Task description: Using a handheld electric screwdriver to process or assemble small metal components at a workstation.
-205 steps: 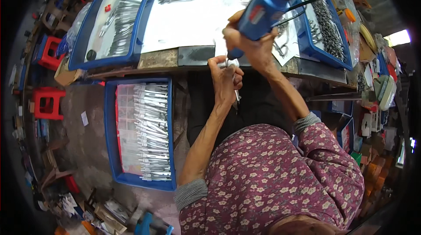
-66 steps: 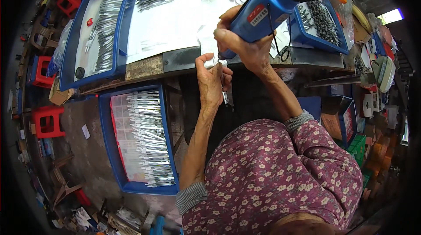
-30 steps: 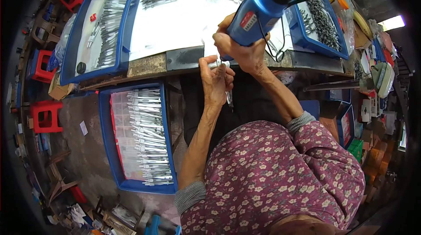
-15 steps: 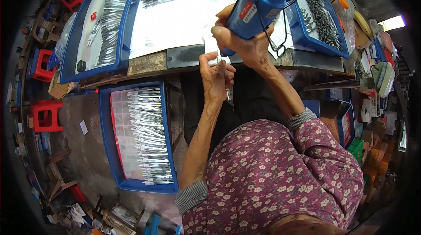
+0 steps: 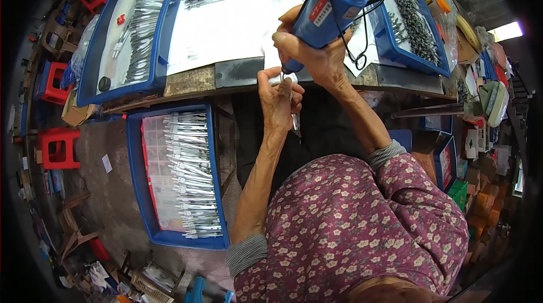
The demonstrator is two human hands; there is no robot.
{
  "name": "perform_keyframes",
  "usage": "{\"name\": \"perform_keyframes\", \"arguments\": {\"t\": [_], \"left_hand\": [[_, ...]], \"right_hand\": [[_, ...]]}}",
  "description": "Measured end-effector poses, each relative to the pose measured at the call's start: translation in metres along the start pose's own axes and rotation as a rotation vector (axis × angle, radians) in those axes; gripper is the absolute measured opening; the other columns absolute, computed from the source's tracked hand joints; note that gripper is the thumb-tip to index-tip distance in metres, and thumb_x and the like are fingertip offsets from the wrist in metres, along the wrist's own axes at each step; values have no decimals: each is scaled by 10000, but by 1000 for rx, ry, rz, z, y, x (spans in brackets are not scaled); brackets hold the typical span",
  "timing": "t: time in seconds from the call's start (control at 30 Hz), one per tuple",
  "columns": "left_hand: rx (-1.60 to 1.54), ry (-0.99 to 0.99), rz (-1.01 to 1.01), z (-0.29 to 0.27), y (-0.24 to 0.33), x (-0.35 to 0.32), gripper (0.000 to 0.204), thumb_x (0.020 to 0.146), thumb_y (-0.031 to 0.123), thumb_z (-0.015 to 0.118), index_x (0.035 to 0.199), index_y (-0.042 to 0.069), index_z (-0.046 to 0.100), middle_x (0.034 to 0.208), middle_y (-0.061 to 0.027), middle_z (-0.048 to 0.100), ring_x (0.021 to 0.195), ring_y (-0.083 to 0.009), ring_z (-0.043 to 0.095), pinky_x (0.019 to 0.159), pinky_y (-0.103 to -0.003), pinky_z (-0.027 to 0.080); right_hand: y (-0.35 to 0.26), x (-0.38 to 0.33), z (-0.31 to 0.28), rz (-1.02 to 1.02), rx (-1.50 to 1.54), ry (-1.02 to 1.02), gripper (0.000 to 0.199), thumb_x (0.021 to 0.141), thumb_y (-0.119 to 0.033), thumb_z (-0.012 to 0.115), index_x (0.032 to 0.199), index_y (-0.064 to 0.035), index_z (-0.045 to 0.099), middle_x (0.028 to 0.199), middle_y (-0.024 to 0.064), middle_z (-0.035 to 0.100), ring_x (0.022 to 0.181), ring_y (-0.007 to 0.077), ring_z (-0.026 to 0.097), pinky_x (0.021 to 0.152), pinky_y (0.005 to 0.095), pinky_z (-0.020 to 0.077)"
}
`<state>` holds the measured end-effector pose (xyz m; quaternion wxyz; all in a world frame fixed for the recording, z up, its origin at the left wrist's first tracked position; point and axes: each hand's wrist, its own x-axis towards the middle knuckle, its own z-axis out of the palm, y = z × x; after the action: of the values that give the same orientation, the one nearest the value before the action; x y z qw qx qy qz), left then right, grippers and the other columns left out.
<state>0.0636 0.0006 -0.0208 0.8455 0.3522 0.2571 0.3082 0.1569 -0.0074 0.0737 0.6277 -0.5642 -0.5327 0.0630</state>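
My right hand (image 5: 317,57) is wrapped round a blue electric screwdriver (image 5: 328,12) with a black top and a hanging cord. Its tip points down at a small white and metal piece (image 5: 287,78) at the table's front edge. Between the fingers of my left hand (image 5: 276,102) that piece is pinched, and a thin metal end (image 5: 296,125) sticks out below. Whether the tip touches the piece or a screw sits there, I cannot tell; the fingers hide most of it.
On the table (image 5: 237,71) stand a blue tray (image 5: 164,34) of slim metal pieces at left and a blue tray (image 5: 390,48) of small dark parts at right. Below, left of my legs, another blue tray (image 5: 138,190) holds similar long pieces. Red stools (image 5: 59,149) stand farther left.
The screwdriver has turned and shifted slightly in my right hand, its lower end moving a little left. My left hand stays nearly still with the white and metal piece.
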Motion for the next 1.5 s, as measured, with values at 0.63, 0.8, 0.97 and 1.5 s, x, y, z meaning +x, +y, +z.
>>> {"name": "perform_keyframes", "arguments": {"t": [0.63, 0.8, 0.97, 1.5], "left_hand": [[-16, 35, -34, 1, -4, 4, 194, 853, 55, 441, 997, 67, 312, 614, -91, 518, 410, -64, 405, 326, -186, 293], [5, 48, 3, 5, -1, 0, 191, 856, 64, 441, 994, 64, 310, 606, -91, 515, 410, -64, 405, 330, -184, 296], [22, 60, -11, 4, 1, -3, 209, 853, 76, 453, 1005, 58, 310, 604, -90, 508, 416, -63, 395, 338, -181, 296], [-55, 28, -74, 0, 5, 1, 132, 838, 57, 422, 938, 109, 353, 585, -103, 504, 421, -123, 425, 320, -223, 267]], "right_hand": [[10, -4, 11, -118, -66, 53, 128, 667, -1, 643, 769, 0, 566, 613, 33, 589, 530, 92, 575, 468, 201, 473], [8, -3, 10, 30, -23, -21, 147, 665, -6, 636, 797, -10, 571, 656, 29, 600, 571, 81, 577, 500, 209, 479], [-13, 0, 11, 251, 51, -17, 135, 670, 0, 616, 792, -10, 562, 623, 42, 588, 520, 86, 564, 457, 221, 464], [14, -4, 6, 115, 265, 124, 150, 662, 16, 592, 805, 29, 549, 597, 68, 552, 494, 122, 526, 481, 229, 419]]}}
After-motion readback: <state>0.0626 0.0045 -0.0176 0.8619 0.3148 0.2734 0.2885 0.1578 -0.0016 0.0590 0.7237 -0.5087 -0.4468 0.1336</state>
